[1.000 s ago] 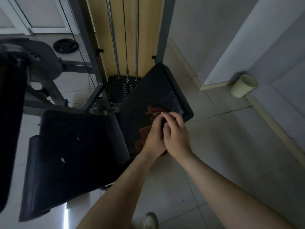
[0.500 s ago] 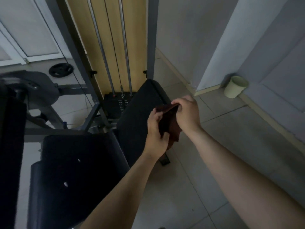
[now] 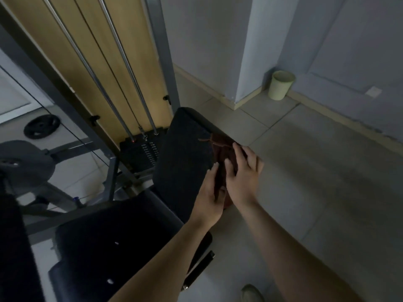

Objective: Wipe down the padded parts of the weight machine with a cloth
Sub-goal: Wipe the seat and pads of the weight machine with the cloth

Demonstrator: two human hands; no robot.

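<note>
While a dark red cloth [image 3: 222, 149] is spread against the right edge of the upright back pad [image 3: 185, 153], it is pressed flat in the head view by the left hand [image 3: 209, 192] and the right hand [image 3: 243, 173], fingers extended rather than clenched, palms laid over the fabric. The seat pad [image 3: 113, 240] is seen below, beside the weight stack [image 3: 141, 149]. Wiping of the back pad is judged to be in hand; firm strokes across its remaining face, then the seat, would be called for next.
</note>
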